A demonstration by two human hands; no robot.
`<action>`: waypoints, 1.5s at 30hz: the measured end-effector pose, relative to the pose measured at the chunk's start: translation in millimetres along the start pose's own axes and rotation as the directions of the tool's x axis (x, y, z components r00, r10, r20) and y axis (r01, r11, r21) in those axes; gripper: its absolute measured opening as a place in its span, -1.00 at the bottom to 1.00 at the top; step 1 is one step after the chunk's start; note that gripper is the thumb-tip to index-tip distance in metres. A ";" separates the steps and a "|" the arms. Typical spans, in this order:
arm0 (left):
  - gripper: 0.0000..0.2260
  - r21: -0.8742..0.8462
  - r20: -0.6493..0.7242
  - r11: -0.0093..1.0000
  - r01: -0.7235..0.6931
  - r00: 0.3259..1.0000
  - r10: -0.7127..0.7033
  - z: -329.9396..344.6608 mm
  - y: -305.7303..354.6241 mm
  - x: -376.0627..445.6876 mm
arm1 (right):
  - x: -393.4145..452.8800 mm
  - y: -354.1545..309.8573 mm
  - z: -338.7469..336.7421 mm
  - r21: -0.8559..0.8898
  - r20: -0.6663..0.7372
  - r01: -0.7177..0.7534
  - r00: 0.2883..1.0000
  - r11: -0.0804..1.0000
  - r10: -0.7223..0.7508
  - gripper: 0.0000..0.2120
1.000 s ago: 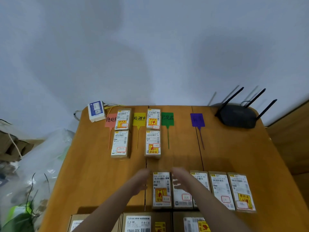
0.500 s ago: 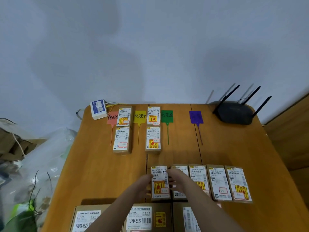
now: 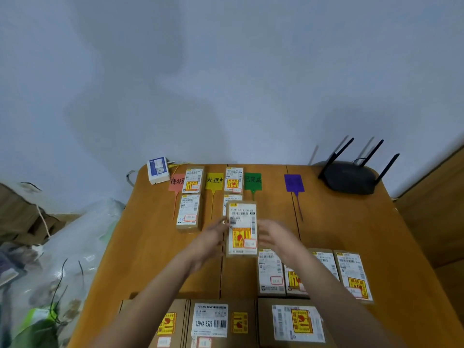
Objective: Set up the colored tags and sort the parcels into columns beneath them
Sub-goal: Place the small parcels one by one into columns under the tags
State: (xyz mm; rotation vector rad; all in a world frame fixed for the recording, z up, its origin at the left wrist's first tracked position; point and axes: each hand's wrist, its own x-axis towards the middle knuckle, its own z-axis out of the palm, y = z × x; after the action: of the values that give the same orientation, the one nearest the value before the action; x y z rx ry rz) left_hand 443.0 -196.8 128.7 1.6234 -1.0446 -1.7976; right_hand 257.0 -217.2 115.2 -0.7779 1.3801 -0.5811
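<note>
Both my hands hold one small brown parcel (image 3: 241, 229) with a white label and a yellow sticker, lifted above the table's middle. My left hand (image 3: 213, 234) grips its left edge and my right hand (image 3: 272, 234) grips its right edge. At the back lie a red tag (image 3: 175, 183), a yellow tag (image 3: 214, 180), a green tag (image 3: 253, 181) and a purple tag (image 3: 293, 183). Two parcels (image 3: 189, 212) lie in a column between the red and yellow tags. Two more (image 3: 233, 179) lie between yellow and green, the nearer one partly hidden. Several unsorted parcels (image 3: 271, 272) sit in a row under my right arm.
A black router (image 3: 351, 175) with antennas stands at the back right corner. A small white box (image 3: 158, 170) sits at the back left. Larger cardboard boxes (image 3: 211, 322) line the near edge. Clear plastic bags (image 3: 62, 247) lie beside the table's left side.
My hands closed on the leftmost parcel of the near row, lifted it and carried it away from me toward the tags.
</note>
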 end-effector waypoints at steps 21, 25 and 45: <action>-0.62 0.122 -0.176 0.868 -0.481 0.851 0.496 -29.2 52.6 -181.6 | -195.5 -88.6 57.2 -0.081 -0.048 0.447 0.891 0.891 -0.452 -0.87; -0.63 0.126 -0.179 0.854 -0.505 0.835 0.520 -67.2 45.7 -205.4 | -205.8 -86.4 103.6 -0.113 -0.071 0.486 0.866 0.867 -0.495 -0.81; -0.63 0.209 -0.199 0.699 -0.684 0.670 0.715 -213.7 39.0 -319.0 | -285.1 -99.2 263.6 -0.172 -0.074 0.666 0.726 0.726 -0.684 -0.73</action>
State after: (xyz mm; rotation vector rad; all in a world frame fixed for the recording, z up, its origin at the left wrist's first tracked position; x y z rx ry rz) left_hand 699.7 -13.4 351.0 1.2089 -1.4132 -0.9788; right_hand 491.3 -24.4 377.1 -1.4012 1.2358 -1.1392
